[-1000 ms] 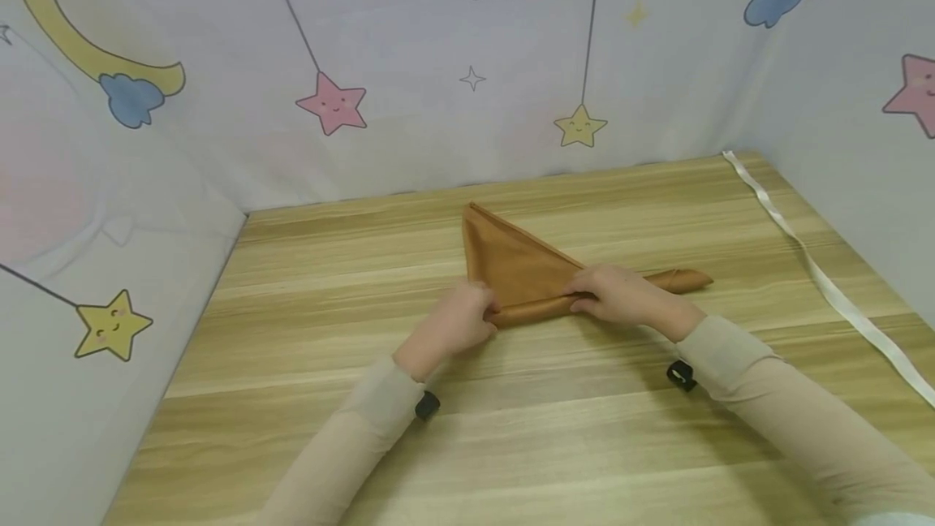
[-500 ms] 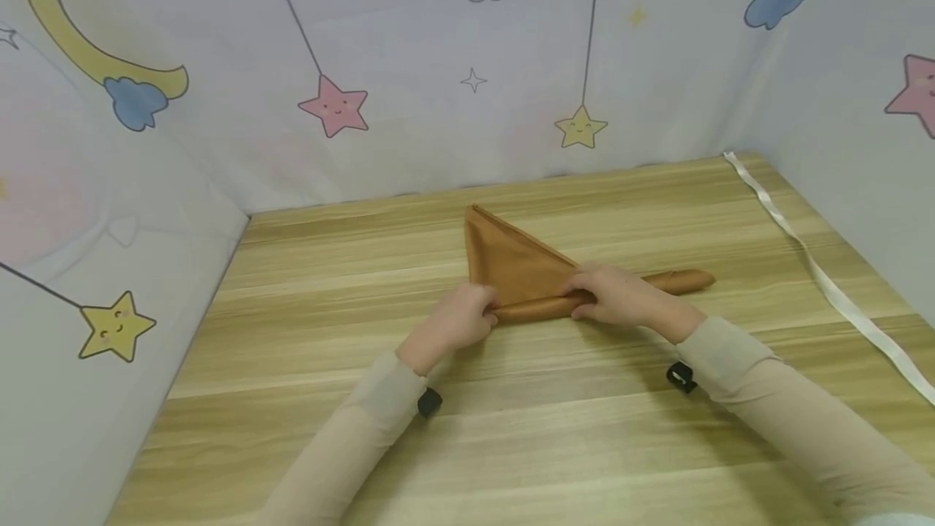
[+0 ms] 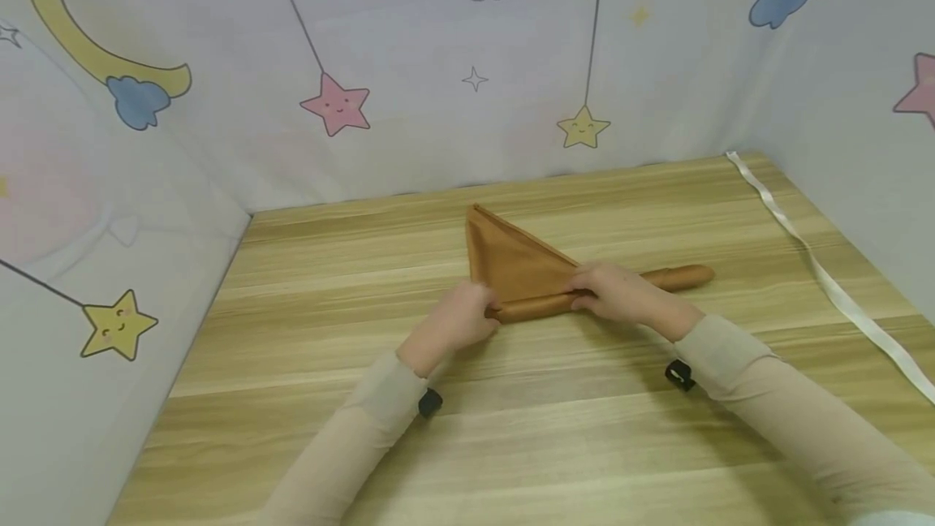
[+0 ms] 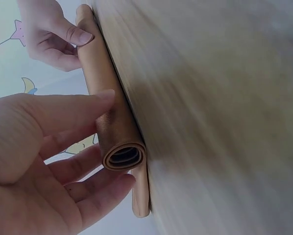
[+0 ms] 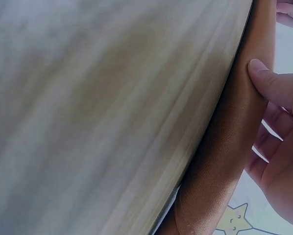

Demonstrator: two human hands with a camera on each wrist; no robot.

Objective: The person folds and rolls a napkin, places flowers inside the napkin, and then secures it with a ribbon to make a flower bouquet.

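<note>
A brown cloth (image 3: 514, 258) lies on the table, its near edge rolled into a tube and its far part a flat triangle pointing away. My left hand (image 3: 458, 319) grips the left end of the roll, thumb on the near side and fingers behind. In the left wrist view the roll's open end (image 4: 124, 156) shows several coiled layers beside that thumb. Farther right along the roll, my right hand (image 3: 617, 295) pinches it, with the thumb (image 5: 264, 73) pressing on its near face in the right wrist view. Past this hand, the rolled tail (image 3: 687, 277) sticks out to the right.
A white ribbon (image 3: 825, 282) runs along the right side of the wood-grain table (image 3: 511, 437). Behind and at both sides hang pale cloth walls (image 3: 409, 47) printed with stars and moons.
Both hands stay at nearly the same spots on the cloth. The roll's near edge has shifted slightly away from me, and the right tail now looks rounder at its tip.
</note>
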